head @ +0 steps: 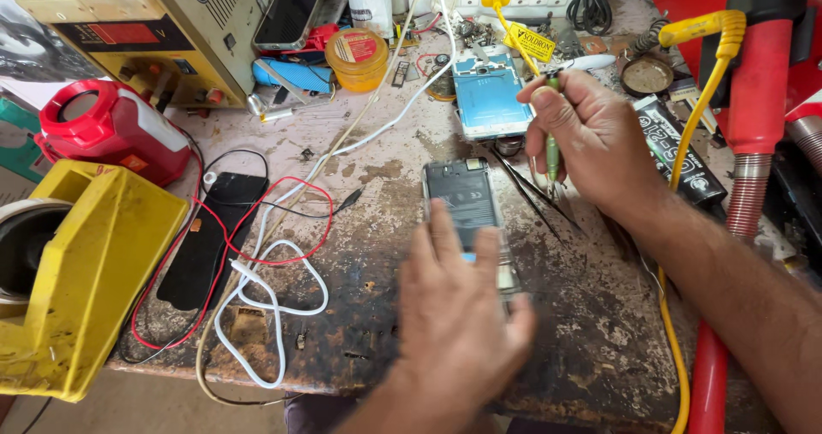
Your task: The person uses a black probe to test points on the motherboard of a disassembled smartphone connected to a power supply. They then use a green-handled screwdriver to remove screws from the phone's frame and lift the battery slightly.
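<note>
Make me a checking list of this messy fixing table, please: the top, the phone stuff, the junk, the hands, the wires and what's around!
Surface: worn, stained wooden bench.
Job's things: opened phone lying flat; slim green tool; tweezers beside the phone.
Clutter: blue phone frame, yellow tin, black flat cover.
Grippers: left hand blurred, over the phone's lower end; right hand holding the green tool.
Cables: white cable, red wire, yellow cord.
Surroundings: power supply box, red lamp, yellow holder.

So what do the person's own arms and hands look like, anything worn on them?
Both are bare: no gloves, rings, watch or sleeves show. The left hand is motion-blurred, cut off just past the wrist by the frame's bottom edge. The right hand is sharp, with a bare, lightly haired forearm running to the lower right corner.
</note>
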